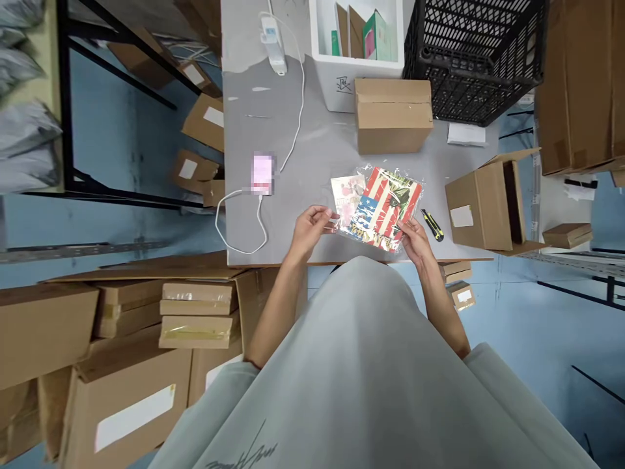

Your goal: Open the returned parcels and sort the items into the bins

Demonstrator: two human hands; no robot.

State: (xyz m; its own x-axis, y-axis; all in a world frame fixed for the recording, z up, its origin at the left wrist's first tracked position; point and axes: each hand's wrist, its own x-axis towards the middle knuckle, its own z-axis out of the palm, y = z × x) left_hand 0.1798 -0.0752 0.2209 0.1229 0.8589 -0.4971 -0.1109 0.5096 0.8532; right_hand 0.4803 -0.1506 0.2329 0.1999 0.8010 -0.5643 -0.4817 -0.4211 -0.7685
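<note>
Near the front edge of the grey table, my right hand [414, 238] grips the lower right corner of a clear-wrapped packet [383, 207] with a red, white and blue stars-and-stripes print. A paler pinkish packet [347, 195] lies partly under it on the left. My left hand [312, 228] has its fingers closed at the lower left edge of the pale packet's clear wrapping. Just right of my right hand lies a black and yellow box cutter [432, 225].
Behind the packets sits a closed cardboard box [393, 117], with a white bin [336, 85] and black crate [469, 71] beyond. An open carton [476, 207] stands right. A phone-like device [262, 174] with white cables lies left. Stacked cartons [195, 312] fill the lower left.
</note>
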